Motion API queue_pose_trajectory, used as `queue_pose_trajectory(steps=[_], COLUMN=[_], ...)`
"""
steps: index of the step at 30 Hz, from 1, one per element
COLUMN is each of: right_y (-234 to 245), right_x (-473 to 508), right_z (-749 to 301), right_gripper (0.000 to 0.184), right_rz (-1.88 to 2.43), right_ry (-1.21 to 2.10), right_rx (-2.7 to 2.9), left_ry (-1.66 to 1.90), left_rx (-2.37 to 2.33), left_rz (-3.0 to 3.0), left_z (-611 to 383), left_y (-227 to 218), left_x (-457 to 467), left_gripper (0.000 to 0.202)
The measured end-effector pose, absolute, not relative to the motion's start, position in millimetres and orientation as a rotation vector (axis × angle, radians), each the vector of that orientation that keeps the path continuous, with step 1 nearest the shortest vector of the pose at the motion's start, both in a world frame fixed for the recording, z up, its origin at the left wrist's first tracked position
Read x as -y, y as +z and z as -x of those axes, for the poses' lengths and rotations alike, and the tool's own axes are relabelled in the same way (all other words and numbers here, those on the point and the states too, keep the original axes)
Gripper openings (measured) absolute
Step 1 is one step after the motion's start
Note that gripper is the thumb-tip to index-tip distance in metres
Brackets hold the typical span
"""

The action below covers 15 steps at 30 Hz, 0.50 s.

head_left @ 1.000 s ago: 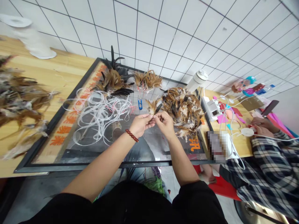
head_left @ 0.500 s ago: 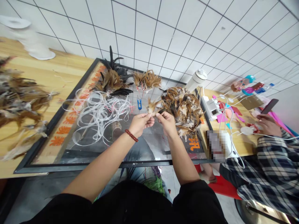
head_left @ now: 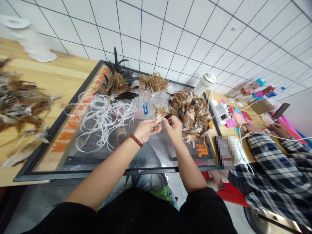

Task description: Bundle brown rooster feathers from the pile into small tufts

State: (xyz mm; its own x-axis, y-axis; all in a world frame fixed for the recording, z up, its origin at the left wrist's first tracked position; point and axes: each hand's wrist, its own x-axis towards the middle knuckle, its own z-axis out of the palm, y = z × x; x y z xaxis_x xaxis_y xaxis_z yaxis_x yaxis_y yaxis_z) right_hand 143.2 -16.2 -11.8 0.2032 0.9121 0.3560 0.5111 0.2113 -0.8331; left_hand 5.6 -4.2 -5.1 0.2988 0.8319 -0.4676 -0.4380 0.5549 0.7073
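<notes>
Between my hands a small bunch of light-brown feathers (head_left: 160,111) stands up, its pale base pinched in my fingertips. My left hand (head_left: 148,129), with a red bead bracelet on the wrist, is closed on that base. My right hand (head_left: 173,127) touches it from the other side, its thumb and forefinger together on the base; a darker feather shows near these fingers. Just beyond lie blue thread snips (head_left: 145,108). A large heap of brown feathers (head_left: 190,113) is right of my right hand. Tied feather bunches (head_left: 153,83) rest at the back.
Tangled clear plastic strip (head_left: 97,120) covers the framed board's left part. Black and brown feathers (head_left: 118,81) lie behind it; more feathers (head_left: 21,100) are far left. A white bottle (head_left: 205,83), power strip (head_left: 220,113) and cables stand right, near a co-worker's plaid sleeve (head_left: 265,152).
My right hand has shifted slightly, and the feather bunch looks more spread. The co-worker's arms have moved, with one hand now further left on the table.
</notes>
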Motion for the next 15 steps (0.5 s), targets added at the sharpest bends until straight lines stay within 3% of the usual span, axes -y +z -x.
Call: queue_pose_trajectory(steps=[6, 15], right_y=[-14, -12], right_x=[12, 13], right_z=[-150, -148], right_gripper=[0.034, 0.034], right_rz=[1.381, 1.366], right_ry=[0.645, 0.805], right_rx=[1.326, 1.303], left_ry=[0.953, 0.995], left_rx=[-1.004, -0.938], left_rz=[-0.586, -0.505], left_z=[-6, -5], left_y=[-1, -4], left_x=[3, 1], left_gripper=[0.017, 0.008])
